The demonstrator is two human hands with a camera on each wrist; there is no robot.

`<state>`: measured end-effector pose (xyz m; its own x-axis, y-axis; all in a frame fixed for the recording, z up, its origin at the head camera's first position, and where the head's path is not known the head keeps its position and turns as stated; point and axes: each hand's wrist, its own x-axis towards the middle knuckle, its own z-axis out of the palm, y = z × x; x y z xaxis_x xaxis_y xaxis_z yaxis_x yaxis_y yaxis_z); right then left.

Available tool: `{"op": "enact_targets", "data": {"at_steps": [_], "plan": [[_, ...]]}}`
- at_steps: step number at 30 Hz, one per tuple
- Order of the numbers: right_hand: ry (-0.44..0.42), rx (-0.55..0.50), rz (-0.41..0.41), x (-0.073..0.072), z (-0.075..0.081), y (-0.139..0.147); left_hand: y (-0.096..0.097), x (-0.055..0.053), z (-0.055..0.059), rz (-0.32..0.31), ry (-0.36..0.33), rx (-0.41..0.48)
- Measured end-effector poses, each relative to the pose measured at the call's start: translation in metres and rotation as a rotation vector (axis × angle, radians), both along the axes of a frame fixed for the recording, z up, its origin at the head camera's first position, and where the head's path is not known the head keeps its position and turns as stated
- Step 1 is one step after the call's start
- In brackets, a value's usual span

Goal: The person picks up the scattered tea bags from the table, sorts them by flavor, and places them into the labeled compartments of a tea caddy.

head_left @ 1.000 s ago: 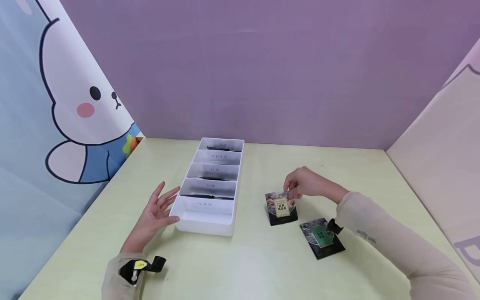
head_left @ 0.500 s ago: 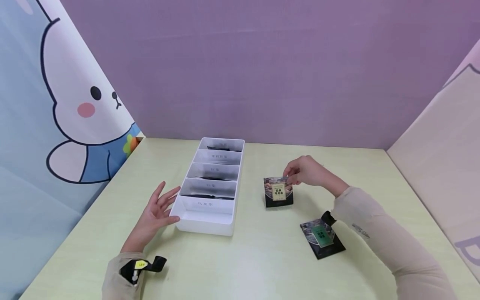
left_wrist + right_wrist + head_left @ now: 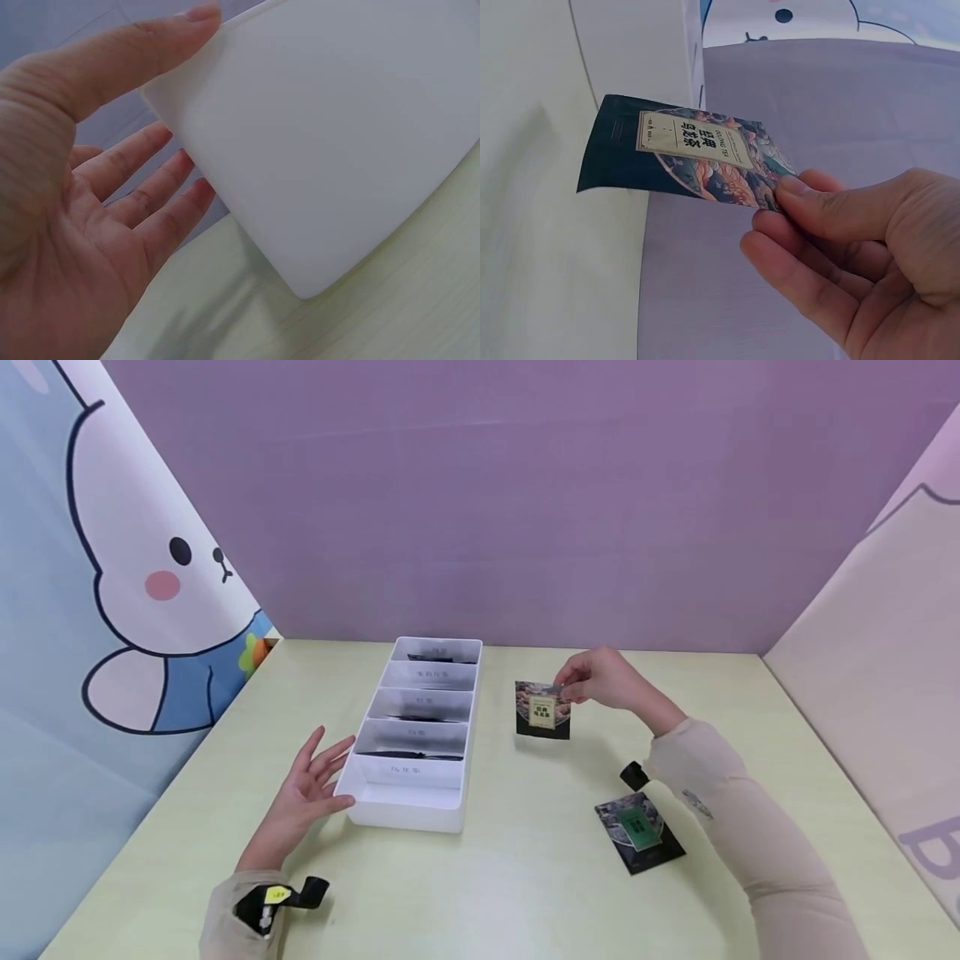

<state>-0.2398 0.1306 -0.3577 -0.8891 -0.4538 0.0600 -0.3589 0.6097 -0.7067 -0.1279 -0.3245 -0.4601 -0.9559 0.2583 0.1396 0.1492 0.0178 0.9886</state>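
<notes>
My right hand (image 3: 600,678) pinches a tea bag sachet (image 3: 543,712) by its top edge and holds it above the table. In the right wrist view the sachet (image 3: 682,154) shows a cream label reading "Oolong Tea". My left hand (image 3: 303,789) touches the near left corner of a white divided box (image 3: 405,817), fingers extended along its side. The left wrist view shows the thumb at the rim of the box (image 3: 322,135) and the fingertips against its wall. Dark sachets stand in several compartments; the nearest compartment holds none.
A second sachet with a green label (image 3: 639,832) lies on the pale table (image 3: 525,877), below the right forearm. A purple backdrop (image 3: 525,510) rises behind the table. Printed cloth hangs at the left and right.
My right hand has lifted the cream-labelled sachet off the table and moved it away from me and slightly left. The left hand stays at the box.
</notes>
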Motion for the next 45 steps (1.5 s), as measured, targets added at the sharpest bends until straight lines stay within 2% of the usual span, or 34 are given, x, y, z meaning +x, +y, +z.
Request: {"op": "enact_targets", "data": {"at_steps": [6, 14, 26, 37, 45], "plan": [[-0.014, -0.039, -0.059, -0.008, 0.006, -0.003, 0.001, -0.001, 0.002, 0.007, 0.002, -0.02], [-0.025, -0.086, -0.092, -0.016, 0.017, -0.013, 0.001, 0.0, 0.001, 0.004, -0.004, -0.013], [0.008, -0.108, -0.037, -0.018, 0.032, -0.033, 0.001, 0.0, 0.002, 0.007, -0.003, -0.016], [0.031, -0.174, 0.032, -0.006, 0.039, -0.062, 0.002, 0.0, 0.002, 0.014, -0.002, -0.034], [-0.006, -0.257, 0.133, 0.014, 0.033, -0.087, 0.002, 0.003, 0.004, 0.027, -0.046, -0.045]]}}
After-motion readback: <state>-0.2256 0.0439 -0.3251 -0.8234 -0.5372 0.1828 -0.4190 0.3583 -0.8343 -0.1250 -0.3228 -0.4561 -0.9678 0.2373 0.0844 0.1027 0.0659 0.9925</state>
